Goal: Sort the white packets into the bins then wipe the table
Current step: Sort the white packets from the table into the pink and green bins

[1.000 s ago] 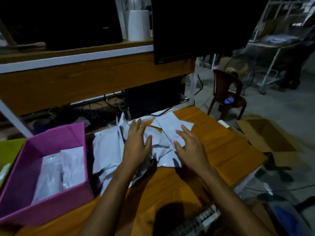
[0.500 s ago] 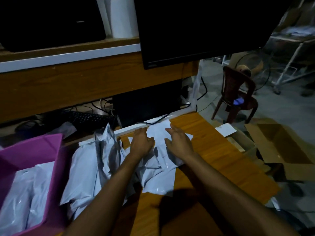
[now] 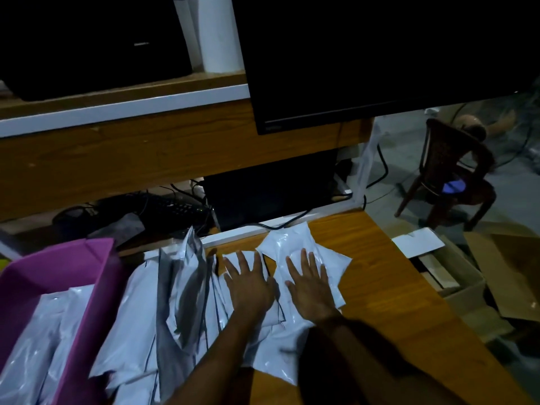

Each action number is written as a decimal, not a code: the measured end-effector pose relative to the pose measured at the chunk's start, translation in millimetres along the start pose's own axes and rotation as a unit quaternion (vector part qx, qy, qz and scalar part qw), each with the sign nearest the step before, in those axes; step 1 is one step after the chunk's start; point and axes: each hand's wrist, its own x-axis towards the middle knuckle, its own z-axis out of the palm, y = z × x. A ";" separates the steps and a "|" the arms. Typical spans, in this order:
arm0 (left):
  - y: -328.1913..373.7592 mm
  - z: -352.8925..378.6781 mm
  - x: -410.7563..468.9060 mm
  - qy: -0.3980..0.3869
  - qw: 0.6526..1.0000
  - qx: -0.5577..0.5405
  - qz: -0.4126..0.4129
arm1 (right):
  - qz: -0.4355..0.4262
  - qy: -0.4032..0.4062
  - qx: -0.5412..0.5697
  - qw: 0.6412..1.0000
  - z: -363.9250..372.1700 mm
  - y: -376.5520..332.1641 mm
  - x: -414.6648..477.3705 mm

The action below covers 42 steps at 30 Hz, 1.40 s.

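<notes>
A heap of white packets point(image 3: 163, 325) lies on the wooden table point(image 3: 388, 290), spreading from the pink bin point(image 3: 87, 293) to the table's middle. My left hand point(image 3: 248, 285) lies flat with spread fingers on packets in the heap's right part. Beside it, my right hand point(image 3: 309, 287) presses flat on a white packet point(image 3: 295, 244) at the far right of the heap. Both hands have straight fingers and grip nothing. The pink bin at the left holds several white packets point(image 3: 38, 340).
A dark monitor point(image 3: 380, 54) hangs over the table's back edge, with a black keyboard point(image 3: 169, 206) and cables behind the heap. A white roll point(image 3: 219, 33) stands on the upper shelf. Right of the table are cardboard boxes point(image 3: 502, 276) and a brown chair point(image 3: 455, 176).
Both hands have slid further back over the packets and flattened out with fingers spread. The view has shifted right, so less of the pink bin shows.
</notes>
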 end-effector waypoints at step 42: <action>-176.7 -167.5 -244.9 0.187 0.920 -0.237 0.251 | 0.022 0.339 0.194 0.920 -90.6 -214.8 -280.6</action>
